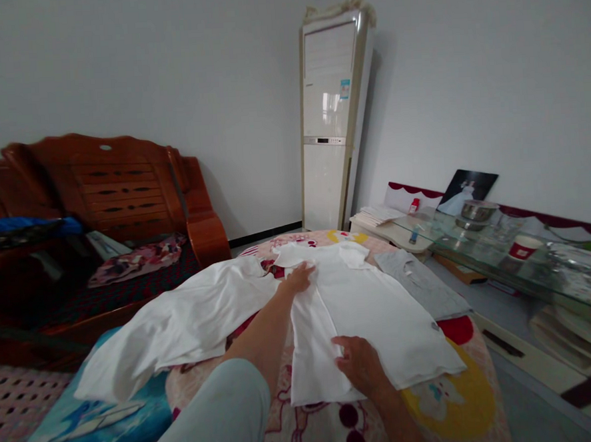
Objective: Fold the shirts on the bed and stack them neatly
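A white shirt [381, 316] lies spread on a patterned cloth [308, 433], its left side folded inward. My left hand [300, 277] rests on the shirt's upper left part near the collar, its fingers apart and pointing right. Lower down, my right hand [354, 361] touches the edge of the folded strip near the hem, its fingers curved and spread. Left of the shirt lies another white garment [182, 324], loosely laid out and wrinkled. A grey garment [424, 283] lies flat to the right, partly under the white shirt.
A wooden sofa [123, 191] with cloths on it stands at the left. A tall air conditioner [327, 126] stands in the corner. On the right, a glass-topped cabinet [482, 256] holds a paper cup [525, 247], a metal bowl [478, 210] and a photo [468, 190].
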`<state>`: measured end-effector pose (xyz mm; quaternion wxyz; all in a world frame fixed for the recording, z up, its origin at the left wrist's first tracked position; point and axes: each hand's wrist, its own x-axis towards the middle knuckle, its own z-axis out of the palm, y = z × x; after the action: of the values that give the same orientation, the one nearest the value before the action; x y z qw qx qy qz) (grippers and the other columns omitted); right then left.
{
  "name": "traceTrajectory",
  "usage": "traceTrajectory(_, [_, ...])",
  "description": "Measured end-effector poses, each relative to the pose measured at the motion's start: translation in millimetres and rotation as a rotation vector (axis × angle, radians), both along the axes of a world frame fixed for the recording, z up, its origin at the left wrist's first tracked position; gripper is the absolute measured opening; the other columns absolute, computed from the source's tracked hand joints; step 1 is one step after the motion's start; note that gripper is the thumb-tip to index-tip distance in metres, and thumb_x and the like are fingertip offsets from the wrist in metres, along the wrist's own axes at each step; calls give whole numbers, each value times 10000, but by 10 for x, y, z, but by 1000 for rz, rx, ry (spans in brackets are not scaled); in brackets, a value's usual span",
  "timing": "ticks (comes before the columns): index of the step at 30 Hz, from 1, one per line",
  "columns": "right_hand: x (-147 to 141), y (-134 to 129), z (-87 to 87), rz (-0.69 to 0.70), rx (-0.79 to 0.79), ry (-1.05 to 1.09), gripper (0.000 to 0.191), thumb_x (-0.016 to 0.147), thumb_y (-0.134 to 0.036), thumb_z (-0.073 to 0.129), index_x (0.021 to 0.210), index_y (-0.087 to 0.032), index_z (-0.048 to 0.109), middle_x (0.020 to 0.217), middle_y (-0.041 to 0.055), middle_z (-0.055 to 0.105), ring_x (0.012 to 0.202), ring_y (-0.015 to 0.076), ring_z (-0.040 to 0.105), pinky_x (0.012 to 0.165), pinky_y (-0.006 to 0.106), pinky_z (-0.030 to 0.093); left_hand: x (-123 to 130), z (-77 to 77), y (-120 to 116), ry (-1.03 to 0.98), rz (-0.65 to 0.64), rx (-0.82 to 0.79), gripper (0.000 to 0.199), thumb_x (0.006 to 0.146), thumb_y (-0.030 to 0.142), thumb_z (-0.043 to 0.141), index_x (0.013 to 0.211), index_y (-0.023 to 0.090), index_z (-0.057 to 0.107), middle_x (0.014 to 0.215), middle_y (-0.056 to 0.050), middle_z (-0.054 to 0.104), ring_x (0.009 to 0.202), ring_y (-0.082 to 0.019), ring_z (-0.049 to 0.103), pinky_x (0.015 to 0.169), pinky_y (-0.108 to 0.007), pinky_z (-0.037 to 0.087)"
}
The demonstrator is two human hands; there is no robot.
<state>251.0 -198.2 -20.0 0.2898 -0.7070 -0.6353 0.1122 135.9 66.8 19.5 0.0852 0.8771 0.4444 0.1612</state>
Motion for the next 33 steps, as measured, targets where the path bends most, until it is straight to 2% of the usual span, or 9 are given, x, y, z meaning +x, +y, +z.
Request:
traceTrajectory(3, [18,-25,37,-40,14,-173,337,728,-174,614,1047,-222,710,904,71,714,847,203,633,825,312,443,-143,-27,-77,-82,95,-12,543,799,73,495,1326,203,507,1388,-74,519,1271,-168,479,1061,-291,376])
traceTrajectory(6, [-73,-40,212,-57,9,-144,209,829,-236,582,991,-206,711,816,62,716,761,179,641,736,269,421,-378,-47,-162,-183,284,-10,483,845,64,419,1306,154,530,1300,-104,589,1189,-183,548,1032,-303,405])
traceTrajectory(10, [-425,-86,395,246,83,-132,188,902,-281,521,874,-199,689,821,42,689,755,146,625,698,241,398,-638,-60,-247,-178,345,-55,415,860,98,435,1243,139,591,1158,-123,669,1098,-224,605,970,-335,446])
traceTrajectory(12, [-639,-135,394,394,61,-231,181,882,-351,564,934,-212,667,848,46,671,782,175,618,696,267,413,-674,-54,-238,-181,312,-89,437,859,104,456,1274,169,574,1172,-98,670,1087,-200,613,962,-298,444])
traceTrajectory(14, [-828,-187,348,451,44,-359,304,824,-429,630,1026,-202,628,889,74,650,806,219,606,693,313,436,-652,-44,-187,-191,294,-123,482,850,93,468,1320,173,535,1223,-97,647,1093,-184,611,962,-272,437])
traceTrajectory(16, [-978,-223,281,436,47,-481,342,804,-381,651,1061,-161,596,913,116,628,818,252,594,675,354,454,-597,-37,-110,-211,307,-156,511,833,93,495,1340,150,511,1284,-120,607,1128,-191,594,973,-270,425])
traceTrajectory(21, [-1186,-209,111,294,-26,-679,206,799,-46,539,993,-69,604,836,170,629,716,253,601,561,352,460,-454,-66,49,-297,362,-217,526,800,108,553,1324,141,523,1297,-128,596,1160,-205,573,988,-284,414])
traceTrajectory(28, [-1123,-153,54,286,78,-660,364,819,-64,550,1182,-80,532,833,154,640,696,239,610,534,326,456,-394,-173,56,-450,368,-259,495,740,71,562,1225,156,616,1124,-83,686,961,-170,636,853,-253,489])
traceTrajectory(33, [-1047,-122,91,275,52,-618,85,830,-87,527,859,-124,598,780,123,629,688,237,606,559,344,454,-396,-178,38,-587,319,-281,462,718,140,582,1175,109,641,896,-61,709,773,-165,638,714,-261,522])
